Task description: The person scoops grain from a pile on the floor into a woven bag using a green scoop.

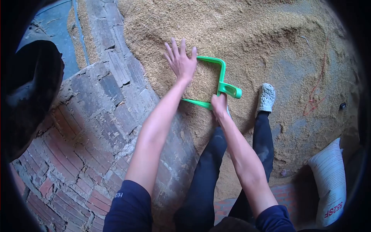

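A bright green plastic scoop [222, 69] lies on the heap of loose golden grain [239, 23], with grain inside it. Its short handle [232, 90] sticks out to the right. My right hand [219, 103] is closed on the scoop's near right corner, just below that handle; its fingertips are partly hidden. At the scoop's left side, my left hand [181, 63] is spread out with fingers apart, palm down on the grain, and it hides part of the scoop's left end.
A low brick wall [112, 96] runs along the left. My foot in a pale clog [266, 96] stands on the grain to the right. A white sack [328, 178] leans at the lower right, and red string [322, 73] lies farther up. A dark rounded object [38, 85] fills the left edge.
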A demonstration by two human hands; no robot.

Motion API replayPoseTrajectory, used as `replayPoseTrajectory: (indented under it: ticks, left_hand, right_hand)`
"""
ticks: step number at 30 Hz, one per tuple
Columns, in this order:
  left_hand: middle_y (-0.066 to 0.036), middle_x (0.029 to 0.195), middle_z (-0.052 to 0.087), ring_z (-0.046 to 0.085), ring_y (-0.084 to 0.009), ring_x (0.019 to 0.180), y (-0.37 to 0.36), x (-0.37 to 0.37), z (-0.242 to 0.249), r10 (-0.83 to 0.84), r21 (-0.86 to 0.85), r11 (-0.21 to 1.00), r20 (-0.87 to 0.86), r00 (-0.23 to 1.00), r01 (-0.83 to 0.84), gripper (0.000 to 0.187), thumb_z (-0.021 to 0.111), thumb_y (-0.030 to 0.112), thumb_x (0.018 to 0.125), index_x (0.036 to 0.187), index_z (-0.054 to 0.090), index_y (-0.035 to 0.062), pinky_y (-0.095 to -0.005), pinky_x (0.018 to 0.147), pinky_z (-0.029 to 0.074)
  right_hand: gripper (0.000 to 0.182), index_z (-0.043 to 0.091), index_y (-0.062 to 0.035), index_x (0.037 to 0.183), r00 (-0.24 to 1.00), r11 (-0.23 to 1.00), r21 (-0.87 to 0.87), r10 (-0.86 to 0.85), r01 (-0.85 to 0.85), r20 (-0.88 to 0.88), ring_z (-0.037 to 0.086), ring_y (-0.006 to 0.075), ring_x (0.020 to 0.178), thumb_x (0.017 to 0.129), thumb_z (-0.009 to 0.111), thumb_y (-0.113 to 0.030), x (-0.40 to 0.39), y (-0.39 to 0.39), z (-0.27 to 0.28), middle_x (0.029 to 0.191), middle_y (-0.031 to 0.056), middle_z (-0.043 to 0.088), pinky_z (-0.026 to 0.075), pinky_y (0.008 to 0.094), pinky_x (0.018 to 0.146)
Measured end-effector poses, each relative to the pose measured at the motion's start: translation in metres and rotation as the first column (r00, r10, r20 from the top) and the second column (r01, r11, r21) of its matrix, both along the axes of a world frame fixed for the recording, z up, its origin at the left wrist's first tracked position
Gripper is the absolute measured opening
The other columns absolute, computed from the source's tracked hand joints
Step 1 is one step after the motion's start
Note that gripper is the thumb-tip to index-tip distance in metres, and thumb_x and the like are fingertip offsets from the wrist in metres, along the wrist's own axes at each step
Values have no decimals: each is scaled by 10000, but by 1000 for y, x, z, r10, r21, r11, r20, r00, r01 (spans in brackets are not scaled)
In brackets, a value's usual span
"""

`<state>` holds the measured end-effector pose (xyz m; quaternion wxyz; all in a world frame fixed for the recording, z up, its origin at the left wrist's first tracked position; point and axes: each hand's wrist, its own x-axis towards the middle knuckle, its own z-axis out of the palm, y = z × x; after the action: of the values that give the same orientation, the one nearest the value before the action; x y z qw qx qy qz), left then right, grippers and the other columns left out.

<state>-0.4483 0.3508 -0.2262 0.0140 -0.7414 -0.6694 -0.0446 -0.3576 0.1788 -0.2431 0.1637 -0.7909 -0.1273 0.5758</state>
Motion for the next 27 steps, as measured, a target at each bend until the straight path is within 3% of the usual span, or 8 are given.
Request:
replayPoseTrajectory:
  ticks: [5,7,10,11,15,20,23,27]
  left_hand:
    - [-91,1456,157,23,-345,1343,119,-20,-25,-118,34,991,-262,958,132,641,344,643,817,1317,386,244,-615,1026,28]
    - [-87,1452,174,35,-338,1344,129,-25,-26,45,-389,914,-184,982,-114,673,369,656,797,1323,377,236,-613,1027,28]
    - [-93,1402,289,200,-297,1312,81,-12,-27,39,-571,813,-138,990,-112,620,438,588,798,1260,463,176,-555,1043,132]
    - [-95,1372,336,239,-285,1296,56,-14,-38,62,-558,825,-75,995,-93,583,474,550,793,1230,494,163,-537,1045,151]
    - [-98,1387,329,208,-323,1314,-22,2,-21,25,-465,882,205,978,75,553,534,483,792,1216,506,129,-515,1043,169]
    - [-131,1220,507,392,-319,1211,-67,17,86,-124,-189,961,355,927,201,344,534,293,853,1137,568,103,-495,1061,167]
    - [-109,974,648,620,-253,943,-91,25,180,16,-31,1000,515,857,0,188,599,26,796,978,640,46,-377,871,474]
    - [-95,826,658,646,-242,771,-124,34,321,68,57,992,533,843,-116,140,643,-20,722,847,629,41,-328,701,512]
  right_hand:
    - [438,468,93,1097,961,964,15,-264,264,79,531,413,974,692,487,-71,6,3,-15,1009,295,546,393,395,872]
    - [404,485,100,1050,947,947,39,-321,320,34,558,395,911,685,494,-73,10,31,-11,936,280,562,405,390,832]
    - [372,497,95,1013,965,965,77,-256,252,48,562,398,894,690,490,-89,7,56,-34,920,284,564,412,394,819]
    - [329,507,116,968,978,981,96,-179,168,109,574,258,736,720,499,-100,7,60,-36,797,185,575,442,340,695]
    - [204,497,62,860,986,954,285,-131,97,104,503,175,603,726,523,-90,6,44,-44,694,94,515,419,328,577]
    - [142,499,13,857,868,897,198,-294,395,-401,483,106,602,727,536,-33,45,45,28,714,27,505,388,265,528]
    - [215,493,36,930,853,898,181,-293,401,-432,509,128,670,735,539,-40,80,43,80,779,57,525,408,273,580]
    - [368,449,32,1070,858,886,221,-288,407,-425,517,153,756,724,548,-40,147,24,174,877,72,518,429,278,635]
